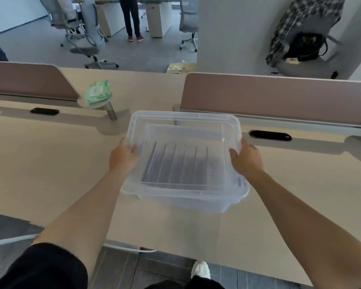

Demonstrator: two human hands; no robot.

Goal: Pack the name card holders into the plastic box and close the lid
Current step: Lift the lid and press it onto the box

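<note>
A clear plastic box (196,202) stands on the beige desk in the middle of the view. Several clear name card holders (175,165) stand in a row inside it, seen through the plastic. A clear lid (183,118) lies over the box, tilted, with its far edge raised and its near edge low over the box. My left hand (123,156) grips the lid's left edge. My right hand (246,158) grips its right edge.
A green packet of wipes (98,91) lies on a round stand at the back left. Pink desk dividers (279,97) run along the far edge. Black cable slots (270,135) sit in the desk. Office chairs and a standing person are beyond.
</note>
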